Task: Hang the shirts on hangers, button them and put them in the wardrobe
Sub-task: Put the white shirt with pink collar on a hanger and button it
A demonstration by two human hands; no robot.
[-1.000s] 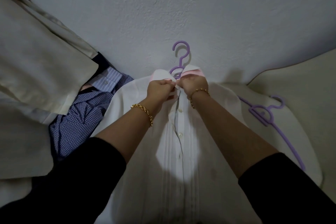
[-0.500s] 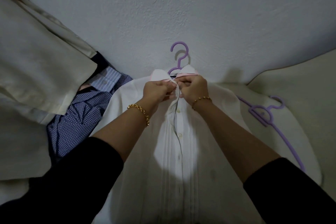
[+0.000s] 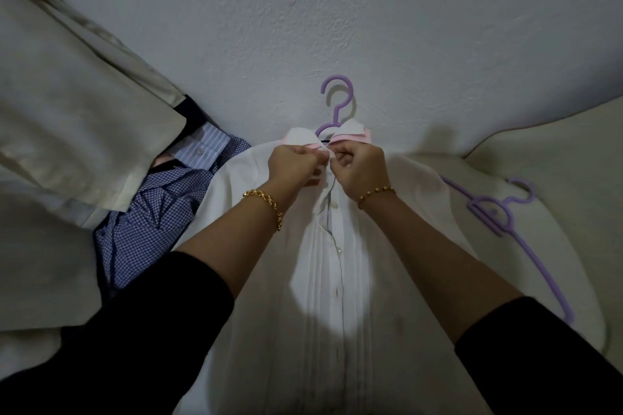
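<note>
both hands, the left hand (image 3: 296,167) and right hand (image 3: 357,168), pinch fingers together on the white shirt (image 3: 323,280) collar, likely soft, light cloth best gripped beside its top button.

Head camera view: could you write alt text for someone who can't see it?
Two bare hands, left hand and right hand, pinch the collar of a white pleated button-front shirt on a purple plastic hanger. A blue checked shirt lies to its left, a second purple hanger to its right.

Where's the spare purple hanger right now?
In the head view, the spare purple hanger lies empty on the right, on the cream cloth beside the white shirt, just past the right hand.
</note>
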